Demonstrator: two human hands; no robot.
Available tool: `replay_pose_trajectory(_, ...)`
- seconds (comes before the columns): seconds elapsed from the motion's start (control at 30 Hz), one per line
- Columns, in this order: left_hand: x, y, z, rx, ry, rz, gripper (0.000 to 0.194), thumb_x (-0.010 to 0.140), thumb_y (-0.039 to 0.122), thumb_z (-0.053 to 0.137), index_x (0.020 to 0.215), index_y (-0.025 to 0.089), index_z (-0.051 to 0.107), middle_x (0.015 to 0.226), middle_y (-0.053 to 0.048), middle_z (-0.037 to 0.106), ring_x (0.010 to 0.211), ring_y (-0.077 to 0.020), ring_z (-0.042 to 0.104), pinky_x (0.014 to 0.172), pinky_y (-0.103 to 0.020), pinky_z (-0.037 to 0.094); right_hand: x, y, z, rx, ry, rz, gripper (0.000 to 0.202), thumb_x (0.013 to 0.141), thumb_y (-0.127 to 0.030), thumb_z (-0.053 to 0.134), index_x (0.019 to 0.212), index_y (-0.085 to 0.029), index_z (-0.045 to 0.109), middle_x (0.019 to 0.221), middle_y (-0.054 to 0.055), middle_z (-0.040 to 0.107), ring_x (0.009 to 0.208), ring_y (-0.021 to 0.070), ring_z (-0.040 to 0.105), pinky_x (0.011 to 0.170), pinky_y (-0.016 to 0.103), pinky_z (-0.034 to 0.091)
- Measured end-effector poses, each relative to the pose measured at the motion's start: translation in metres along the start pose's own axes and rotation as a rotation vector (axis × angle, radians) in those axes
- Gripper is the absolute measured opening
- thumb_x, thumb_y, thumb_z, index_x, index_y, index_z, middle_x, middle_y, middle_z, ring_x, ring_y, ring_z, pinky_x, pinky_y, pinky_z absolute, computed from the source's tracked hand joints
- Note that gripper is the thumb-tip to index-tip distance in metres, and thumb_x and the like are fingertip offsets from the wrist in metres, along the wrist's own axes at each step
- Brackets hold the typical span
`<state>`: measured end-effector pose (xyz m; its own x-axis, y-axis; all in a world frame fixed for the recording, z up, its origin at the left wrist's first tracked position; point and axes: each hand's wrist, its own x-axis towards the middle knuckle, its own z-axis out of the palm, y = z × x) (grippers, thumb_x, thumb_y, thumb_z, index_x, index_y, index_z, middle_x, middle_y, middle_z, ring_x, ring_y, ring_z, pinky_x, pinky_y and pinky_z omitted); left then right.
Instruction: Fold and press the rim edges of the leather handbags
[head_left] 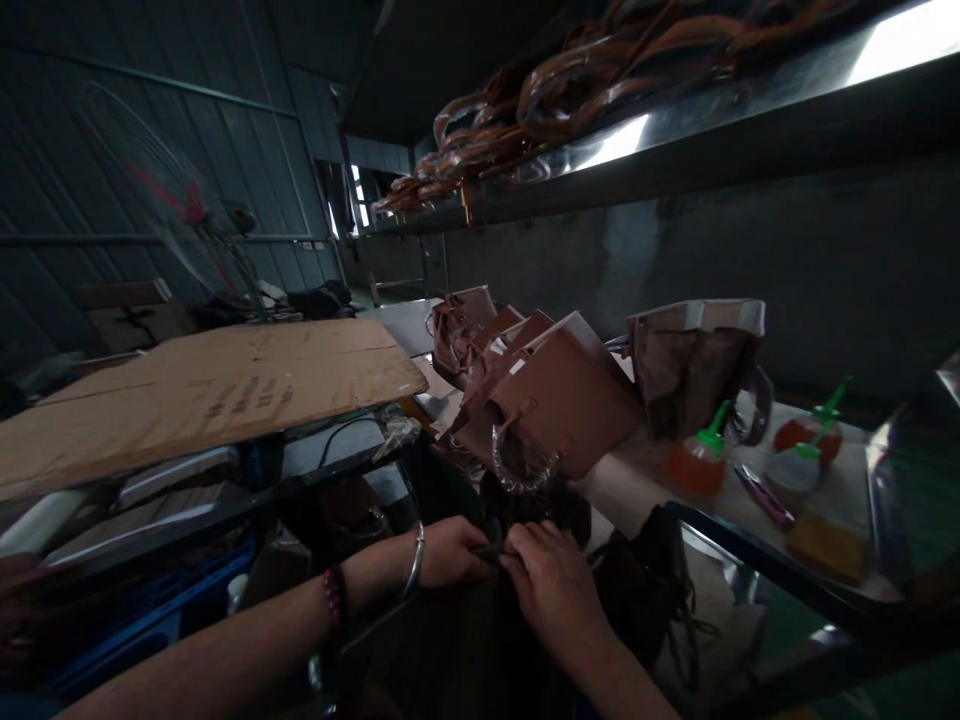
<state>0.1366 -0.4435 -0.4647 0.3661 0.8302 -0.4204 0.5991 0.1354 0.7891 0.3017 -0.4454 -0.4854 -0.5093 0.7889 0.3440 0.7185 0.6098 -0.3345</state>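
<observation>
My left hand (pixel 454 552), with a silver bangle at the wrist, is closed on one end of a thin dark strip (pixel 489 550). Close beside it on the right, my right hand (pixel 546 572) pinches the same strip. Both hands are over a dark area in my lap, where details are lost in shadow. Just beyond them, several brown handbags (pixel 577 400) lean together on the bench, one with a wrapped handle (pixel 521 470) hanging toward me. A black bag-like item (pixel 645 580) lies right of my right hand.
Bottles with green nozzles (pixel 697 465), a pink-handled tool (pixel 763 495) and a yellow sponge-like block (pixel 829 545) are at the right. Cardboard (pixel 255 375) covers a table at the left. Wrapped brown handles (pixel 570 90) fill the shelf above. A fan (pixel 191 205) stands back left.
</observation>
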Motion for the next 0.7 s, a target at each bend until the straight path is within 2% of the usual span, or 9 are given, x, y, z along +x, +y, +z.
replay_pose_trajectory(0.33,0.0026,-0.0057,0.0,-0.093,-0.05,-0.011,0.02,0.06,0.032,0.051,0.064,0.013,0.054,0.051,0.004,0.04,0.046,-0.0086,0.035,0.042,-0.02,0.028,0.0031,0.0012,-0.0017,0.06,-0.013,0.038,0.01,0.074,-0.012,0.052,0.068,-0.02,0.048,0.071,-0.001,0.055,0.075,0.0157,0.046,0.067,0.026,0.032)
replay_pose_trajectory(0.7,0.0037,-0.0064,0.0013,-0.082,-0.063,-0.007,0.025,0.062,0.035,0.053,0.07,0.012,0.057,0.053,0.004,0.04,0.048,-0.0086,0.035,0.042,-0.019,0.027,0.0038,0.0059,-0.0023,0.071,-0.07,0.05,0.01,0.073,-0.011,0.052,0.067,-0.019,0.049,0.072,-0.001,0.054,0.077,0.0155,0.045,0.067,0.025,0.031)
